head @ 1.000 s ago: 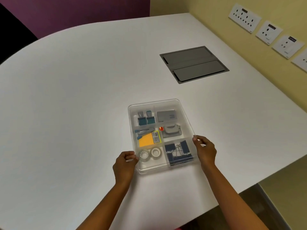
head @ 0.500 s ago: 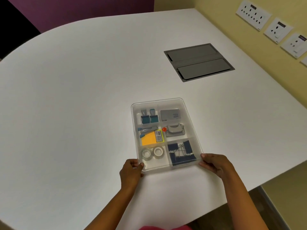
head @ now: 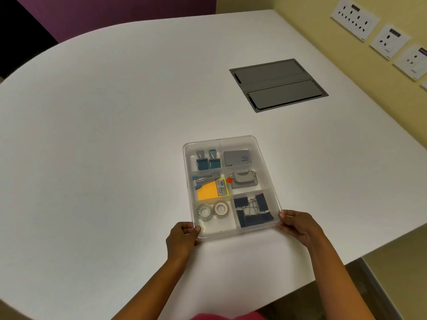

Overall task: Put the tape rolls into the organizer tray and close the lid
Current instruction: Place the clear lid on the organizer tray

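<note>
A: Item one, tape rolls?
B: Two. Clear tape roll (head: 204, 211) and white tape roll (head: 221, 208), side by side, lying flat in the near-left compartment of the organizer tray (head: 268, 165).

A: Tray position?
B: On the white surface (head: 104, 135), toward its near edge. A clear lid seems to sit over it; I cannot tell whether it is fully seated.

A: Hands?
B: Left hand (head: 181, 239) has its grip pinched on the near-left corner, thumb on top. Right hand (head: 298, 225) has its grip closed on the near-right corner.

A: Other contents?
B: Dark blue binder clips (head: 253, 212) near-right; orange sticky notes (head: 207, 192) and a stapler (head: 206, 177) mid-left; hole punch (head: 245, 180) mid-right; teal clips (head: 208, 160) far-left; grey box (head: 236, 157) far-right.

A: Surroundings?
B: Grey hatch (head: 278, 84) set in the surface, well beyond the tray. Wall sockets (head: 355, 18) on the yellow wall to the right.
</note>
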A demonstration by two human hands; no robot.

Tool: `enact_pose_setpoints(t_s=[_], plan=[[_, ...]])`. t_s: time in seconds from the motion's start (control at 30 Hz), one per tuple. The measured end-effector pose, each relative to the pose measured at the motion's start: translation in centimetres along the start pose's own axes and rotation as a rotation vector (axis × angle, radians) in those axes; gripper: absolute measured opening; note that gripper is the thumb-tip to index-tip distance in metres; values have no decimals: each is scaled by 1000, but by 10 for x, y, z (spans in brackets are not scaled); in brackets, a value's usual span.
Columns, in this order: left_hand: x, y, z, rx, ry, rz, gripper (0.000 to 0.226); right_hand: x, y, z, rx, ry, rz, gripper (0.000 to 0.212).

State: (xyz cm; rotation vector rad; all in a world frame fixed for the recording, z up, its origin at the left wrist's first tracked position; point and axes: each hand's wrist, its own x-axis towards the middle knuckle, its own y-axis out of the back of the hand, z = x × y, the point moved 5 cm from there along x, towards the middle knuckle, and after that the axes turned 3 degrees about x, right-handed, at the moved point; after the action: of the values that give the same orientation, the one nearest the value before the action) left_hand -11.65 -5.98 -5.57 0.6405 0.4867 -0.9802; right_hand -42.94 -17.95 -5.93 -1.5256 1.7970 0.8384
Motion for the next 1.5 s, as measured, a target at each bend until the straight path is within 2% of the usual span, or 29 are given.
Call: enact_pose_setpoints(t_s=[0.13,0.57,0.67,0.93,1.0,1.07,1.13,1.2,1.4,1.5], plan=[[-1,-3,-6,-57,50,-37,14,4,-6,1,98,-53,-94,12],[1,-10,-15,-76,112,-23,8,2,-6,4,161,-125,-181,13],[4,-13,-18,-74,136,-46,18,3,-6,5,168,-131,-188,12],[9,-13,-19,-32,119,-75,20,4,-6,1,98,-121,-209,12],[9,-9,-17,-30,114,-120,18,1,-6,-1,50,-100,-214,9],[12,-4,-16,-25,110,-156,12,0,-3,-7,-100,-39,-174,2],[14,1,-13,-11,91,-155,13,1,-1,-19,-338,91,-76,12],[19,4,-7,-14,66,-134,18,4,-7,-36,-451,208,5,21],[42,1,24,-27,46,-118,28,37,-53,-106,-455,381,8,20],[61,0,42,-4,49,-107,31,62,-82,-142,-457,374,-10,19]])
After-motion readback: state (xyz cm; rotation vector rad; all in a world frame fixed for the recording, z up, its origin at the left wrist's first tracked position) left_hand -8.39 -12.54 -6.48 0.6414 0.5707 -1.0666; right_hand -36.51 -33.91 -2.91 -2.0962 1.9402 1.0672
